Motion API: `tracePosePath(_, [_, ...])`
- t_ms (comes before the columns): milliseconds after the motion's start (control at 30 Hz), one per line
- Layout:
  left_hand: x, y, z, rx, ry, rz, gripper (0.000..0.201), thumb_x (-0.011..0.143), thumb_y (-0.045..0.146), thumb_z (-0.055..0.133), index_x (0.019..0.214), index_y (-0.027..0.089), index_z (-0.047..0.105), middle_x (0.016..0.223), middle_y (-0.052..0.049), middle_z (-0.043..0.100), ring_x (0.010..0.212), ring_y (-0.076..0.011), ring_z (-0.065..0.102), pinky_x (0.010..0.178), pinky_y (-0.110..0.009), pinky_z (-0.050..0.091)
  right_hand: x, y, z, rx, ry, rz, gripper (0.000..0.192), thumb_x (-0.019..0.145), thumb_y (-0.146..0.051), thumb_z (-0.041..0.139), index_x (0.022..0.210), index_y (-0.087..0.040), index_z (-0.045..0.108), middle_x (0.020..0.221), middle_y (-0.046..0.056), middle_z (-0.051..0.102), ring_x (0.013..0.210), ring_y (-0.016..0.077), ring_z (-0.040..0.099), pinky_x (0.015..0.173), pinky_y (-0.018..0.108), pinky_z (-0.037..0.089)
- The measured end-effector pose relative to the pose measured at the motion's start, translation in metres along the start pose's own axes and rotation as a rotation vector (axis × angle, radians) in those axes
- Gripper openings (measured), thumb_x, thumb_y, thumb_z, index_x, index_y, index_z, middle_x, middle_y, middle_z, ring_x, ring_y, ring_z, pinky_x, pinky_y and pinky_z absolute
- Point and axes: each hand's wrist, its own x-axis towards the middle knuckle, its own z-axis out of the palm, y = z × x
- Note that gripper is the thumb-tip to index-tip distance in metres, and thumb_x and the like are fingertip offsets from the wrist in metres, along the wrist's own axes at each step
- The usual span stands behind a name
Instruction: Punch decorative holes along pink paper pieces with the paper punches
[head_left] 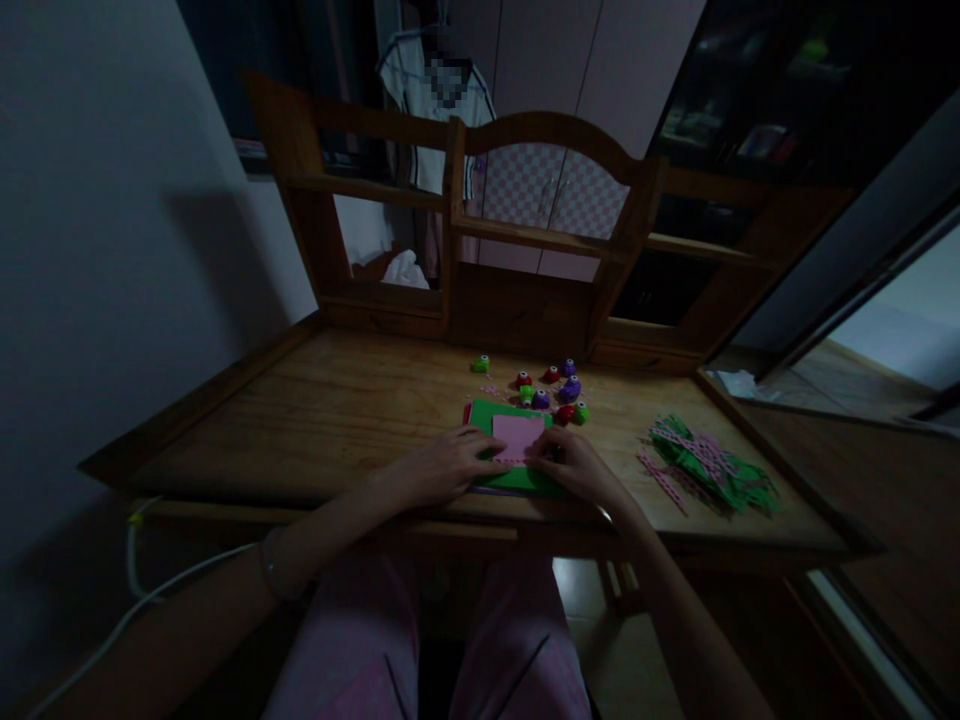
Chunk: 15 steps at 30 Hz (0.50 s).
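A pink sheet of paper (517, 432) lies on a green sheet (526, 482), with red and dark edges of other sheets showing beneath. Along its lower edge runs a toothed or punched pattern. My left hand (457, 466) grips the lower left of the pink paper, thumb below and forefinger above. At the lower right edge my right hand (576, 466) is closed on the same paper, fingers curled. Just beyond the sheets sit several small eyed craft punches, among them a green one (481, 364), a purple one (570, 389) and a red one (552, 374).
Tiny pink paper bits (491, 390) are scattered by the punches. To the right lies a heap of green and pink paper strips (705, 465). A wooden shelf unit (525, 240) rises along the back of the wooden desk (337, 400). A white cable (187, 575) hangs at left.
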Motion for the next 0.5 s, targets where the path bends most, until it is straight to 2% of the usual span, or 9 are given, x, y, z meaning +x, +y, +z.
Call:
tracePosePath(167, [-0.005, 0.0, -0.006, -0.01, -0.01, 0.016, 0.05, 0.081, 0.009, 0.05, 0.126, 0.031, 0.051, 0.132, -0.005, 0.05, 0.117, -0.0221, 0.046, 0.104, -0.042, 0.033, 0.0, 0.001, 0.001, 0.023, -0.01, 0.015, 0.016, 0.08, -0.033, 0.062, 0.082, -0.017, 0.062, 0.079, 0.003, 0.061, 0.07, 0.0146, 0.055, 0.062, 0.025, 0.042])
tracePosePath(333, [-0.014, -0.001, -0.011, -0.013, 0.001, 0.007, 0.048, 0.082, 0.011, 0.049, 0.126, 0.03, 0.051, 0.131, -0.004, 0.052, 0.117, -0.0211, 0.048, 0.103, -0.04, 0.036, -0.007, -0.005, 0.003, -0.021, 0.059, -0.016, 0.014, 0.082, -0.032, 0.06, 0.086, -0.018, 0.061, 0.084, 0.004, 0.061, 0.074, 0.0161, 0.055, 0.066, 0.027, 0.044])
tracePosePath(400, [-0.018, -0.002, -0.012, -0.012, 0.008, 0.004, 0.048, 0.082, 0.011, 0.047, 0.127, 0.03, 0.051, 0.131, -0.004, 0.052, 0.117, -0.0205, 0.048, 0.103, -0.039, 0.036, -0.012, -0.013, 0.005, -0.051, 0.129, -0.049, 0.015, 0.084, -0.029, 0.058, 0.096, -0.02, 0.059, 0.091, 0.006, 0.061, 0.081, 0.0183, 0.057, 0.071, 0.03, 0.046])
tracePosePath(500, [-0.02, -0.001, -0.012, -0.014, -0.003, -0.006, 0.049, 0.083, 0.011, 0.045, 0.129, 0.029, 0.049, 0.132, -0.003, 0.052, 0.12, -0.0197, 0.046, 0.105, -0.039, 0.033, -0.022, -0.03, 0.008, -0.142, 0.233, -0.141, 0.026, 0.086, -0.022, 0.054, 0.112, -0.024, 0.057, 0.115, 0.009, 0.056, 0.108, 0.0234, 0.051, 0.09, 0.039, 0.043])
